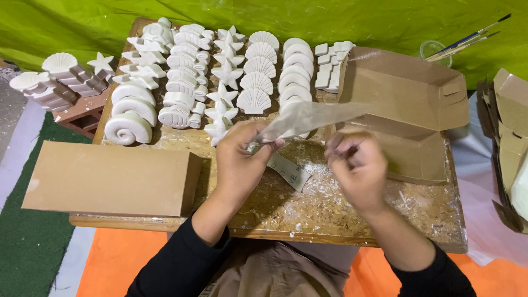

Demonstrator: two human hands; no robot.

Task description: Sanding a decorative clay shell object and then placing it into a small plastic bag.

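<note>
Forearms: black-sleeved, both reaching forward over the bench point(385, 214).
Left hand point(239, 159): fingers pinched shut on clear crinkled plastic bag point(313, 116).
Right hand point(356, 165): fingers curled; grip unclear.
Bag: held above bench, beside open brown cardboard box point(404, 91).
Beyond: rows of white plaster seashell casts point(258, 66).

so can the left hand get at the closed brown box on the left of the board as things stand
Probably not right away: the left hand is pinching a clear plastic bag. The way itself looks free, since the closed brown box lies close beside it on the board with nothing between them.
</note>
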